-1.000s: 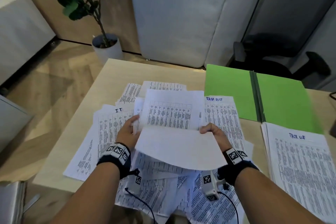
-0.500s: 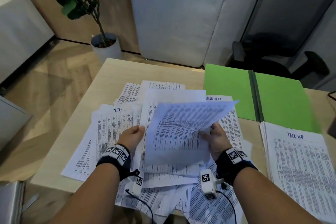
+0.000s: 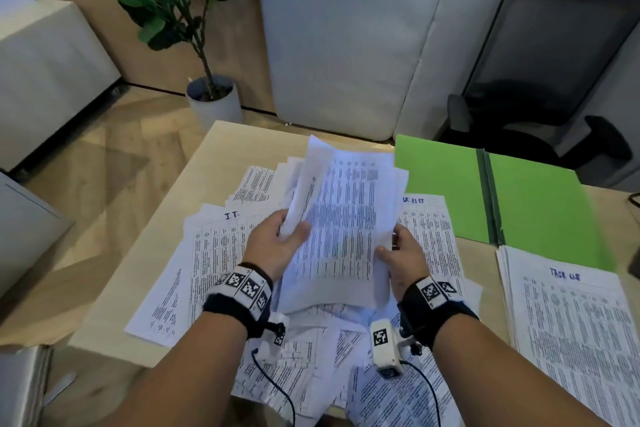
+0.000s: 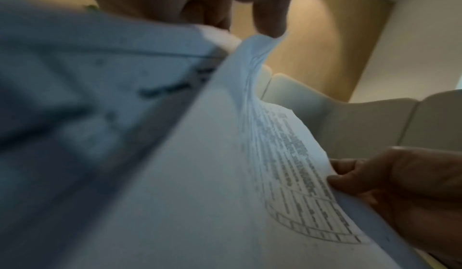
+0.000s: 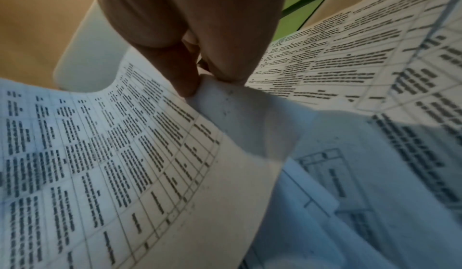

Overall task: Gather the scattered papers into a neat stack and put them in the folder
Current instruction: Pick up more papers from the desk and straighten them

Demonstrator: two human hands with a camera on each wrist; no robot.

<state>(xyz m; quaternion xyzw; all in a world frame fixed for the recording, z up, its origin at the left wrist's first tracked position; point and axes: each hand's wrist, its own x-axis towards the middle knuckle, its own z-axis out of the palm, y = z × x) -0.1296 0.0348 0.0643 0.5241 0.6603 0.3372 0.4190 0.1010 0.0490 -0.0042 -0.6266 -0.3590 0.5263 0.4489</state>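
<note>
Both hands hold a sheaf (image 3: pixel 341 236) of printed sheets up off the tabletop (image 3: pixel 239 146), near its middle. The left hand (image 3: pixel 273 246) grips the sheaf's left edge, thumb on the printed face and fingers curled behind, where one sheet bends back and away. The right hand (image 3: pixel 403 258) pinches the right edge between thumb and fingers (image 5: pixel 225 56). The hands are apart, one on each side of the sheaf.

Under the sheaf, loose papers (image 3: pixel 207 253) lie spread and overlapping from the middle of the tabletop to its near edge, some hanging over that edge. The green folder (image 3: pixel 519 204) lies open and flat at the far right corner. A squared stack (image 3: pixel 571 329) headed in blue handwriting lies along the right edge, its far end overlapping the folder's near edge.

Beyond the far edge stand a potted plant (image 3: pixel 211 94), a grey sofa (image 3: pixel 346 45) and a black chair (image 3: pixel 554 80).
</note>
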